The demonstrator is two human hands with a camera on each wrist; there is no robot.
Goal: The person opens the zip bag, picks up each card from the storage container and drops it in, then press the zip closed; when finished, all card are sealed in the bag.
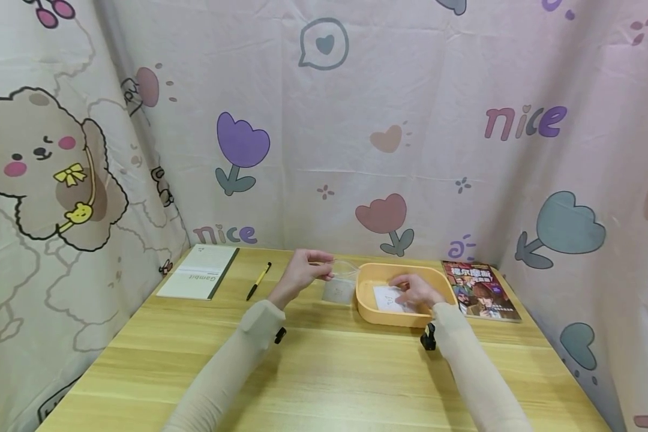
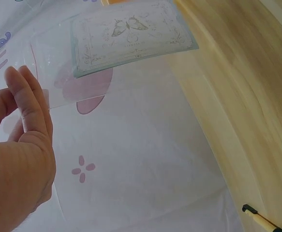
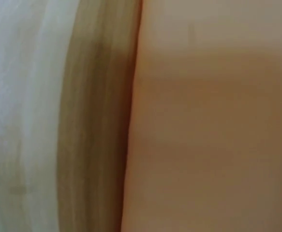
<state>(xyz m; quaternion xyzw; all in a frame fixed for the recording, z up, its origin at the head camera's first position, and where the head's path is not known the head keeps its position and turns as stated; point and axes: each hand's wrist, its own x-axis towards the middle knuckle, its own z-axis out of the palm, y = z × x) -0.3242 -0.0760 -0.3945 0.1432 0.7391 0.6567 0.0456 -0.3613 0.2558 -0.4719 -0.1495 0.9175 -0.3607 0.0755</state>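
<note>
My left hand (image 1: 304,273) pinches the edge of a clear plastic sleeve (image 2: 56,87) above the table. A pale card (image 2: 131,36) with a butterfly print and an ornate border overlaps the sleeve in the left wrist view, away from the fingers. My right hand (image 1: 417,291) reaches into a yellow tray (image 1: 394,319), its fingers over a white printed card (image 1: 387,299) there; I cannot tell whether they grip it. The right wrist view shows only the blurred tray wall (image 3: 213,145) and a strip of table, with the hand out of sight.
A notebook (image 1: 197,273) lies at the back left of the wooden table (image 1: 356,378), with a yellow and black pen (image 1: 259,281) beside it. A colourful magazine (image 1: 480,291) lies right of the tray. Printed curtains (image 1: 313,120) hang behind and on both sides.
</note>
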